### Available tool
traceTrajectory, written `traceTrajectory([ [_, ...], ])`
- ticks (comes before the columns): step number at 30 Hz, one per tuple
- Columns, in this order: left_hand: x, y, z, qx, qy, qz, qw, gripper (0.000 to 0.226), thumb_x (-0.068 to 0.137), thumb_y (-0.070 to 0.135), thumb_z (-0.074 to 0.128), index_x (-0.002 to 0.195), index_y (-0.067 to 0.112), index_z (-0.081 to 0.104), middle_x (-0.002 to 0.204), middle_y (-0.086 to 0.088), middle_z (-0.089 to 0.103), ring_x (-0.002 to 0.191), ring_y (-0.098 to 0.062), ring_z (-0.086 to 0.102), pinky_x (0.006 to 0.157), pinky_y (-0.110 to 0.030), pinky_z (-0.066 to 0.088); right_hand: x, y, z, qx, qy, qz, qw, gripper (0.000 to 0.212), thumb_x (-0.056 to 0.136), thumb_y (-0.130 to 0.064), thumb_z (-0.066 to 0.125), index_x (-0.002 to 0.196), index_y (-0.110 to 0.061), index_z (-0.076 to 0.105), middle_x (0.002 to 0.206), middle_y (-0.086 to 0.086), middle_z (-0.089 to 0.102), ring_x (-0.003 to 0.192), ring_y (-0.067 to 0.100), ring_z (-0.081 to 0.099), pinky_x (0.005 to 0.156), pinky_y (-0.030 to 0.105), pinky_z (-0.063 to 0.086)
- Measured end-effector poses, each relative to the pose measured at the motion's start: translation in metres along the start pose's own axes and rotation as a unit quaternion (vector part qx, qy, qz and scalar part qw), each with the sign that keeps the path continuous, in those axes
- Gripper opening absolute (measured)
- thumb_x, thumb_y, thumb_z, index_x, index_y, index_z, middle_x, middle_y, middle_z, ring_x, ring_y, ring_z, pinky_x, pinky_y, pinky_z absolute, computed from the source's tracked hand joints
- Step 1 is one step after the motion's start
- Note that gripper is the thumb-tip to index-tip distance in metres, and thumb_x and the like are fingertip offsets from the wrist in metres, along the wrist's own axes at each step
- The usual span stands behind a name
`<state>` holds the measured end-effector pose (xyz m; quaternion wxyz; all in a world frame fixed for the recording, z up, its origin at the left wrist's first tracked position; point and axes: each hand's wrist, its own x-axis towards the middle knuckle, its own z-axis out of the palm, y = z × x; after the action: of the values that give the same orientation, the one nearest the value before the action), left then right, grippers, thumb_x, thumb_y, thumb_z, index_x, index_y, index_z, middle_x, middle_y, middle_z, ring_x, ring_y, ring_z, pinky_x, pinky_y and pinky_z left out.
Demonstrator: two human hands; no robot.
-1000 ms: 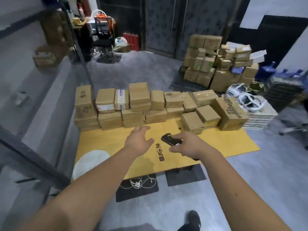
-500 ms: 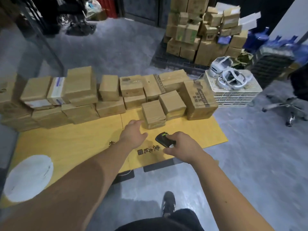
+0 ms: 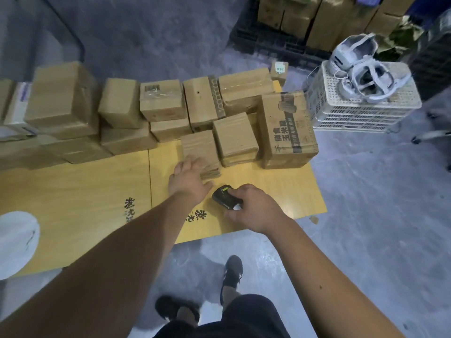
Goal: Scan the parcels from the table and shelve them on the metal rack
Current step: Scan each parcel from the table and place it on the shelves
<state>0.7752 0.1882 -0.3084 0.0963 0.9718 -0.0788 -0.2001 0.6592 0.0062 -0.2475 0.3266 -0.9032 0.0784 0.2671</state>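
Left hand (image 3: 189, 178) open, fingers on small parcel (image 3: 201, 151); right hand (image 3: 253, 208) beside it grips scanner (image 3: 223, 196).

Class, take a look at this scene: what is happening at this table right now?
A person is working through cardboard parcels stacked on a yellow table. The right hand grips a black handheld scanner, while the left hand reaches onto the nearest small parcel. It has not been lifted; no metal rack is in view.
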Motion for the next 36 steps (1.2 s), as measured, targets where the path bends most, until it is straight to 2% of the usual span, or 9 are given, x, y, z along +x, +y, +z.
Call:
traceTrajectory([
  [3, -0.004, 0.005, 0.004, -0.014, 0.006, -0.042, 0.999, 0.085, 0.087, 0.071, 0.063, 0.158, 0.039, 0.030, 0.173, 0.008, 0.009, 0.155, -0.028, 0.018, 0.113, -0.050, 0.039, 0.001, 0.004, -0.003, -0.004, -0.010, -0.004, 1.000, 0.071, 0.095, -0.048, 0.072, 0.158, -0.028, 0.048, 0.140, 0.002, 0.052, 0.122, 0.027, 0.060, 0.101, 0.043, 0.052],
  [8, -0.002, 0.015, 0.008, -0.038, 0.036, -0.076, 0.996, 0.089, 0.082, 0.079, 0.062, 0.152, 0.029, 0.038, 0.169, 0.004, 0.016, 0.145, -0.029, 0.030, 0.100, -0.046, 0.045, 0.007, 0.012, -0.005, -0.008, -0.013, -0.004, 1.000, 0.072, 0.093, -0.051, 0.072, 0.158, -0.030, 0.048, 0.140, -0.001, 0.053, 0.121, 0.025, 0.060, 0.099, 0.042, 0.053],
  [13, 0.007, 0.017, 0.012, -0.086, 0.071, -0.076, 0.991, 0.075, 0.089, 0.067, 0.064, 0.143, 0.018, 0.047, 0.157, -0.002, 0.027, 0.133, -0.033, 0.038, 0.099, -0.042, 0.046, 0.007, 0.014, -0.003, 0.004, -0.010, 0.003, 1.000, 0.072, 0.093, -0.050, 0.073, 0.158, -0.029, 0.048, 0.140, -0.002, 0.052, 0.120, 0.024, 0.060, 0.099, 0.042, 0.053],
  [18, 0.000, 0.001, 0.011, -0.096, 0.076, -0.077, 0.989, 0.072, 0.088, 0.058, 0.064, 0.143, 0.015, 0.045, 0.154, -0.004, 0.030, 0.129, -0.033, 0.039, 0.096, -0.042, 0.047, 0.006, 0.008, 0.005, -0.002, -0.012, -0.003, 1.000, 0.075, 0.093, -0.048, 0.074, 0.160, -0.029, 0.045, 0.145, -0.001, 0.050, 0.123, 0.024, 0.060, 0.099, 0.040, 0.053],
  [23, -0.034, -0.040, 0.006, -0.117, 0.119, -0.074, 0.983, 0.065, 0.086, 0.050, 0.071, 0.136, 0.016, 0.050, 0.148, -0.006, 0.034, 0.126, -0.035, 0.040, 0.098, -0.043, 0.046, 0.007, -0.012, 0.018, -0.012, -0.014, -0.020, 1.000, 0.076, 0.093, -0.048, 0.074, 0.160, -0.029, 0.045, 0.143, -0.003, 0.051, 0.121, 0.023, 0.060, 0.096, 0.037, 0.053],
  [27, -0.068, -0.090, 0.001, -0.120, 0.137, -0.102, 0.978, 0.063, 0.087, 0.047, 0.072, 0.138, 0.020, 0.048, 0.150, -0.008, 0.033, 0.129, -0.038, 0.038, 0.094, -0.049, 0.049, 0.013, -0.047, 0.038, -0.037, -0.025, -0.051, 0.998, 0.076, 0.092, -0.050, 0.074, 0.160, -0.030, 0.046, 0.140, -0.002, 0.052, 0.118, 0.023, 0.061, 0.094, 0.036, 0.053],
  [31, -0.093, -0.143, 0.003, -0.129, 0.116, -0.146, 0.974, 0.063, 0.088, 0.047, 0.068, 0.142, 0.028, 0.042, 0.151, -0.008, 0.030, 0.129, -0.037, 0.035, 0.094, -0.049, 0.050, 0.018, -0.092, 0.066, -0.052, -0.038, -0.076, 0.995, 0.076, 0.092, -0.051, 0.074, 0.160, -0.030, 0.046, 0.140, -0.002, 0.052, 0.118, 0.022, 0.060, 0.096, 0.037, 0.053],
  [33, -0.098, -0.169, 0.006, -0.122, 0.087, -0.158, 0.976, 0.069, 0.085, 0.050, 0.067, 0.144, 0.027, 0.039, 0.151, -0.007, 0.028, 0.130, -0.035, 0.033, 0.099, -0.049, 0.049, 0.020, -0.114, 0.081, -0.067, -0.042, -0.085, 0.993, 0.076, 0.093, -0.051, 0.073, 0.161, -0.031, 0.044, 0.141, -0.001, 0.051, 0.119, 0.022, 0.059, 0.096, 0.037, 0.053],
  [36, -0.095, -0.195, 0.006, -0.091, 0.063, -0.129, 0.985, 0.074, 0.080, 0.054, 0.070, 0.139, 0.022, 0.039, 0.147, -0.006, 0.029, 0.129, -0.034, 0.036, 0.107, -0.049, 0.044, 0.021, -0.145, 0.103, -0.075, -0.036, -0.077, 0.994, 0.076, 0.094, -0.050, 0.073, 0.161, -0.031, 0.043, 0.142, 0.000, 0.050, 0.121, 0.022, 0.058, 0.099, 0.038, 0.052],
])
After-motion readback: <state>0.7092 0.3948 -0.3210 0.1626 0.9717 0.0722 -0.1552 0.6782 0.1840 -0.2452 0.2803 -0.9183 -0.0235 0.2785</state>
